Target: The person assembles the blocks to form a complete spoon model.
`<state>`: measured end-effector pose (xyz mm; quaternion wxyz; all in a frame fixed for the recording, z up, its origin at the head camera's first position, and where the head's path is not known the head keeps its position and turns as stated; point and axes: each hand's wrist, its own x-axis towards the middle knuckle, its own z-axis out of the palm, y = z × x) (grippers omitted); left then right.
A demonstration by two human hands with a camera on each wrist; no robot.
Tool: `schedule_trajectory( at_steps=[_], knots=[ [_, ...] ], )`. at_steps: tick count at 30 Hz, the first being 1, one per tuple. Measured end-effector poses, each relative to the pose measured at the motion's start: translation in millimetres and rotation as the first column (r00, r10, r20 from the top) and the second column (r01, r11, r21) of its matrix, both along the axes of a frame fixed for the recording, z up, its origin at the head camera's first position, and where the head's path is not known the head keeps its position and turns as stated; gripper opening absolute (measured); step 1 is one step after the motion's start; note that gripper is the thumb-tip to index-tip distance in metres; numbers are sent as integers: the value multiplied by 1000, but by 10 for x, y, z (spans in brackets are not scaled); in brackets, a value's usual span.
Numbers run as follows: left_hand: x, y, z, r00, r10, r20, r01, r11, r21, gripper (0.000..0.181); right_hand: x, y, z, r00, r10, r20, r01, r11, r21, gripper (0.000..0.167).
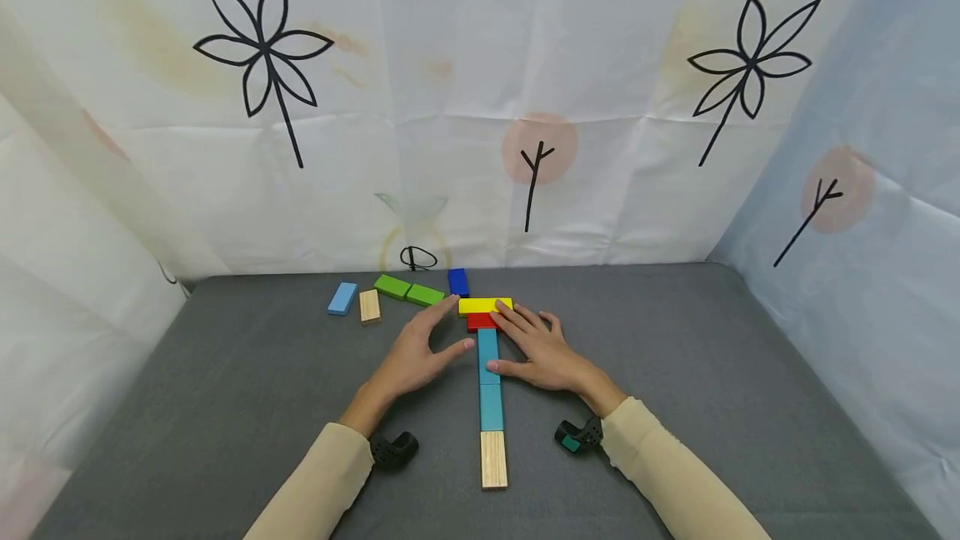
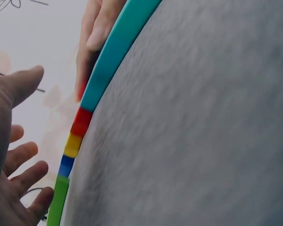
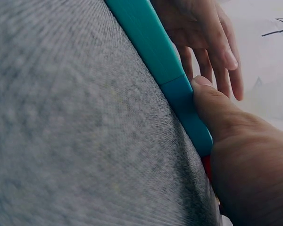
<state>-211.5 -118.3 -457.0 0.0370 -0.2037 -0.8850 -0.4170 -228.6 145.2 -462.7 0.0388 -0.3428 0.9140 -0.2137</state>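
Observation:
A yellow block (image 1: 474, 306) lies crosswise above a red block (image 1: 480, 322), at the far end of a straight row. Two teal blocks (image 1: 491, 408) and a plain wooden block (image 1: 493, 461) make up the rest of that row. My right hand (image 1: 549, 355) has its fingers spread over the yellow and red blocks' right ends. Its thumb rests at the side of the farther teal block (image 3: 184, 108). To the row's left, my left hand (image 1: 415, 354) has its fingers extended, holding nothing. Whether its index fingertip touches the yellow block cannot be told.
Behind the yellow block stands a dark blue block (image 1: 458, 282). Two green blocks (image 1: 392, 286) lie end to end to its left, with a wooden block (image 1: 370, 307) and a light blue block (image 1: 342, 299) farther left. White printed cloth (image 1: 450, 90) hangs behind the grey table (image 1: 675, 357).

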Motion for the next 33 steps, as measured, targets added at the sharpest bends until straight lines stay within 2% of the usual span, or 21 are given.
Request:
schedule_trajectory(
  at_steps=[5,8,11,13,19,23,28,33],
  knots=[
    [-150,-77,46,997,72,-39,-72,997,5,73,-3,-5,5,1000,3,0,-3,1000,-17,82],
    [-285,-104,67,991,104,-85,-106,994,-26,69,0,-9,13,1000,5,-8,-5,1000,-26,82],
    [-424,-116,84,987,127,-103,-134,989,-62,67,2,-9,16,1000,3,-13,-4,1000,-29,81],
    [-509,-116,102,987,139,-82,-146,986,-81,67,0,-9,14,1000,1,-10,-2,1000,-29,80],
    [-710,-80,154,986,164,40,-155,973,-169,66,2,-7,12,1000,-2,0,2,1000,-28,80],
    [-817,-58,147,983,167,72,-147,962,-228,66,6,-3,9,1000,-2,-5,2,1000,-29,80],
    [-912,-60,122,983,154,103,-123,959,-255,65,9,-2,8,1000,3,-9,-3,1000,-30,80],
    [-963,-63,103,981,139,135,-99,957,-272,66,6,3,-2,1000,4,-10,-4,1000,-29,81]
  ],
)
